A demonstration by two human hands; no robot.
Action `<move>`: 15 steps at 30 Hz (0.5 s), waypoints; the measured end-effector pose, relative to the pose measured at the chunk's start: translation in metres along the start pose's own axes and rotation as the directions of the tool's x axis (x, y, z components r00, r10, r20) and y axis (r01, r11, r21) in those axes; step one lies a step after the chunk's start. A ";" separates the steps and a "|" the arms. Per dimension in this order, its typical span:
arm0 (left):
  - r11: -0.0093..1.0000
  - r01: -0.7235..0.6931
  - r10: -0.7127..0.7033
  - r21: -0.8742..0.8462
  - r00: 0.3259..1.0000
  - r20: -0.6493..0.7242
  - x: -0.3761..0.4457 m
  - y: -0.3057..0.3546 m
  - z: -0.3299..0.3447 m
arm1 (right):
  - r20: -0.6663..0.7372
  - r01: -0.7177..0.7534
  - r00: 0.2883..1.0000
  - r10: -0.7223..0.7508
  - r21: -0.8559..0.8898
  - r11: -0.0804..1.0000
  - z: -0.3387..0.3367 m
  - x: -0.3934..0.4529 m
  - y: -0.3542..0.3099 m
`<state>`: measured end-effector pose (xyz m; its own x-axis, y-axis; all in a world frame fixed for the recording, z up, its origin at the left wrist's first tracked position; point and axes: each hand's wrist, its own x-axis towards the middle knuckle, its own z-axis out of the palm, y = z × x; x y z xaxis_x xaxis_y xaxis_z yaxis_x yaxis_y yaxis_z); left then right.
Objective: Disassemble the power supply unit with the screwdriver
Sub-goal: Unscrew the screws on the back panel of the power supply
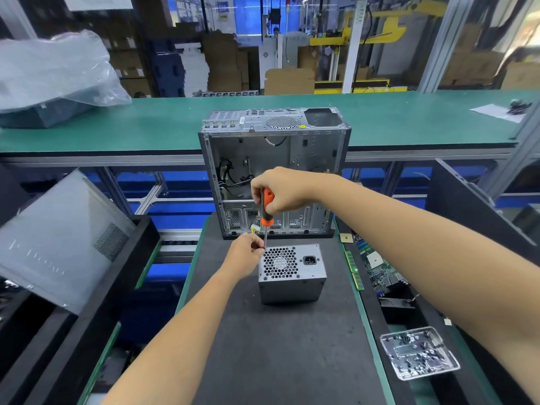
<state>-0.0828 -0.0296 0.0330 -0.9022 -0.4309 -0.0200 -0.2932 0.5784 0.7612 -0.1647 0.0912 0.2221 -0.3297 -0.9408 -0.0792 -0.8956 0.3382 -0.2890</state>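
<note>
While standing open-sided at the far end of the dark tabletop, computer case emptied of most parts. Just nearer, grey power supply unit, fan grille up, resting on the mat. Right hand wrapped round the orange handle of the screwdriver, shaft upright, tip at the unit's far left corner. Left hand pinching near the shaft's tip beside that corner. To the right, circuit board and clear tray of screws.
</note>
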 end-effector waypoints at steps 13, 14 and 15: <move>0.992 -0.023 0.015 0.120 0.997 0.069 0.009 0.010 -0.005 | -0.114 -0.030 0.993 0.037 0.069 0.997 0.006 -0.002 0.008; 0.992 -0.023 0.016 0.122 0.998 0.061 0.008 0.009 -0.004 | -0.124 -0.033 0.991 0.041 0.063 0.997 0.005 -0.003 0.008; 0.991 -0.025 0.020 0.128 0.999 0.044 0.007 0.008 -0.004 | -0.134 -0.038 0.990 0.045 0.060 0.998 0.004 -0.004 0.009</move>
<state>-0.0903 -0.0305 0.0417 -0.9209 -0.3883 -0.0335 -0.3083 0.6731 0.6722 -0.1707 0.0978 0.2159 -0.4071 -0.9127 0.0364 -0.8631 0.3714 -0.3422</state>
